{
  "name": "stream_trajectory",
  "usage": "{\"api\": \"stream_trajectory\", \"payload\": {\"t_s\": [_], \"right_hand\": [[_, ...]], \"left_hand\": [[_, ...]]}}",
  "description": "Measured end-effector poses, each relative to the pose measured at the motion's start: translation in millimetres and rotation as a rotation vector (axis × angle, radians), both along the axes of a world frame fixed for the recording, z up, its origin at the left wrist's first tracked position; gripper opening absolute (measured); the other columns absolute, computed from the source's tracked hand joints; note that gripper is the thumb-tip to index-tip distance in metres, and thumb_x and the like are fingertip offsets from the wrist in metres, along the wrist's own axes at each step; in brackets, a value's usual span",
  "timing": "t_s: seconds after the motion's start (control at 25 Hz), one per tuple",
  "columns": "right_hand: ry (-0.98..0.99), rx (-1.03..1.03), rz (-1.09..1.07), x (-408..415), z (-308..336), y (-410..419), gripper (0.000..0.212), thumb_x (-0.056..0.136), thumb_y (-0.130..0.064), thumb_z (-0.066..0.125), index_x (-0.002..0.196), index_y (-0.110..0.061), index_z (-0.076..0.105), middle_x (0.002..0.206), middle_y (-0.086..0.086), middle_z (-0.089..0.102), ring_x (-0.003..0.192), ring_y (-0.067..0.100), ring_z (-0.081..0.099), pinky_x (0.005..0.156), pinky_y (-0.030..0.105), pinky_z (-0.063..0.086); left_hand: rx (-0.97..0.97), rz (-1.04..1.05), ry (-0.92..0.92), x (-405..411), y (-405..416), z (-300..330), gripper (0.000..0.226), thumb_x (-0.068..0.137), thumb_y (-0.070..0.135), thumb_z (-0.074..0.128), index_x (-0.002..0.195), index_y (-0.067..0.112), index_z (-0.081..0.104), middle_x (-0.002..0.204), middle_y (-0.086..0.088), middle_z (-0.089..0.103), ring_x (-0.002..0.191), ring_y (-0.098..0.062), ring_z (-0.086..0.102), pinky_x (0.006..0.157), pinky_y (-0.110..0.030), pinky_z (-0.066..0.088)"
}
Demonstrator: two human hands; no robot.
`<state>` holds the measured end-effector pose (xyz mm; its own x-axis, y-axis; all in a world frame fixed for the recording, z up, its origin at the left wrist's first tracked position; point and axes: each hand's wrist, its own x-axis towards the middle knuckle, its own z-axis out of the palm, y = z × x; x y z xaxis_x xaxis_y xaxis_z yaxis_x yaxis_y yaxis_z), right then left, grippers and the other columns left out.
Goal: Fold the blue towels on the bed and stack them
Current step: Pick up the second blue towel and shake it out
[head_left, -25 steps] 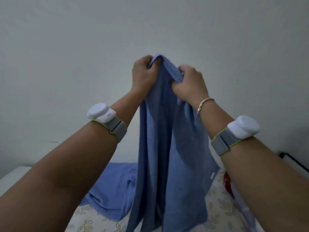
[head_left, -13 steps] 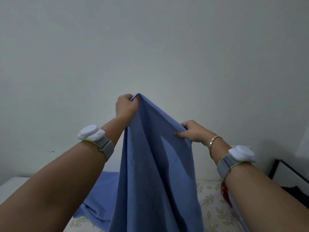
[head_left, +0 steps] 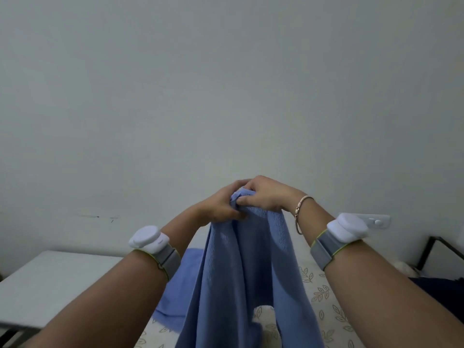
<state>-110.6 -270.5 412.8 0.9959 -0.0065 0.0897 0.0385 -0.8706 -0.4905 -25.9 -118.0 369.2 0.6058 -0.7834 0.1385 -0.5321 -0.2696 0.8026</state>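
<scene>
Towel (head_left: 241, 272) hanging in mid-air over the bed (head_left: 324, 297), bunched at its top edge and draping down in long soft folds, plain mid-blue with a fine woven texture. Being pinched at that top edge by left hand (head_left: 221, 209) and right hand (head_left: 266, 197), fingers curled tight into the cloth, hands touching each other. Looking like an early stage: no flat fold showing, no stack in sight. Second blue towel (head_left: 180, 292) lying crumpled on the leaf-print bed behind and left, waiting unfolded. Likely leaving folding of both, then stacking.
</scene>
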Motion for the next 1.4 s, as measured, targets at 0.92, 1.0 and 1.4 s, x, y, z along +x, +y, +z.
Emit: {"api": "stream_trajectory", "payload": {"t_s": [0.92,1.0,1.4], "right_hand": [[-0.158,0.253,0.032,-37.8,9.7,-0.7,0.05,0.082,-0.05,0.071,0.061,-0.011,0.048,0.057,-0.001,0.033,0.052,0.014,0.029,0.049,0.026,0.025],[-0.118,0.223,0.017,-41.6,0.5,-0.4,0.043,0.078,-0.047,0.075,0.065,-0.013,0.053,0.06,-0.001,0.047,0.055,0.014,0.043,0.054,0.028,0.037],[0.225,0.13,0.04,-60.2,-59.6,-22.4,0.037,0.075,-0.035,0.081,0.103,-0.012,0.072,0.101,0.003,0.074,0.093,0.021,0.07,0.083,0.036,0.058]], "left_hand": [[-0.183,-0.022,0.33,-37.2,25.6,26.4,0.025,0.089,0.022,0.066,0.1,0.0,0.064,0.101,-0.021,0.065,0.093,-0.027,0.062,0.083,-0.038,0.052],[-0.246,0.086,0.24,-39.6,30.1,31.5,0.016,0.091,0.024,0.068,0.083,0.012,0.062,0.085,-0.009,0.062,0.079,-0.018,0.058,0.07,-0.031,0.048],[-0.709,0.559,0.223,-15.9,66.0,63.6,0.017,0.075,0.035,0.073,0.066,0.025,0.065,0.106,-0.034,0.066,0.089,-0.031,0.064,0.09,-0.056,0.053]]}}
